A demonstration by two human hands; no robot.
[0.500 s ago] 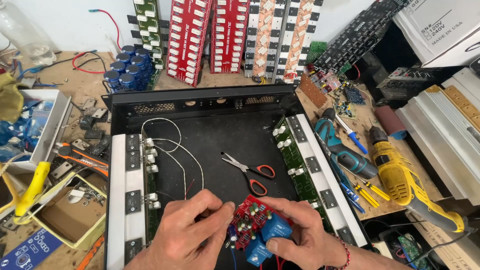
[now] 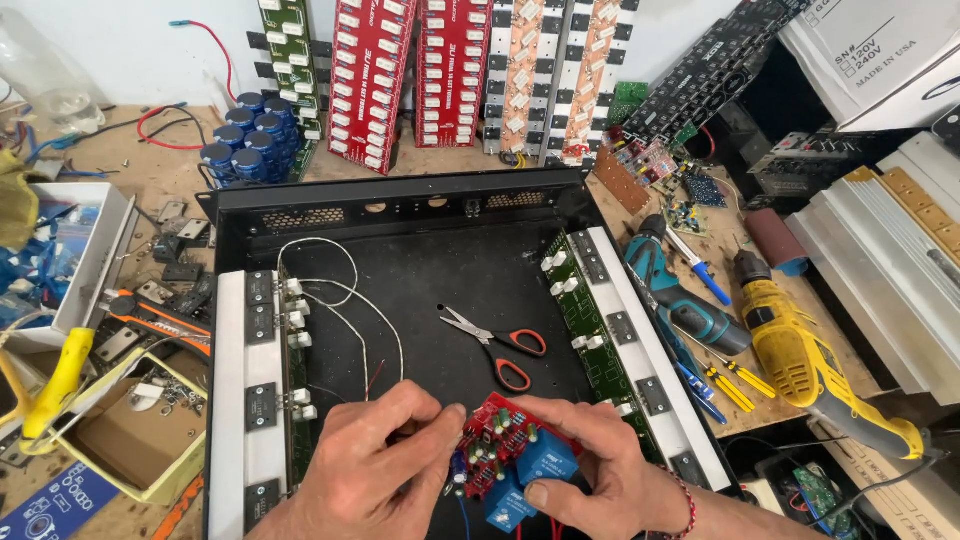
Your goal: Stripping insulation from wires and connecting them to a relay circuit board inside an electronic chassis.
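While both hands work low over the front of the case (image 2: 400, 205), an open black metal box, a small red board (image 2: 500, 440) is held between them just above the case floor. Case holds: red-handled scissors (image 2: 500, 345) lying at floor centre behind the board, thin white wires (image 2: 345, 300) looping left of the scissors, two long green strips with white connectors, one along the left wall (image 2: 295, 370), one along the right wall (image 2: 585, 320).

Board: red, crowded with small parts, two blue square relays (image 2: 545, 460) on its near side, blue and red leads hanging under it. Left hand (image 2: 385, 470) pinches the board's left edge, thumb and forefinger pressed together on it. Right hand (image 2: 590, 465) clamps the right side, thumb under a relay, fingers over the top edge.

Left of the case: white tray (image 2: 100, 250) with blue bits, and a cardboard box (image 2: 130, 440), contents too small to tell. Behind the case: seven long boards leaning on the wall, plus a cluster of blue capacitors (image 2: 250, 135). Right of the case: one yellow drill (image 2: 800, 360), one teal driver (image 2: 680, 300), two small yellow-handled screwdrivers (image 2: 735, 380).
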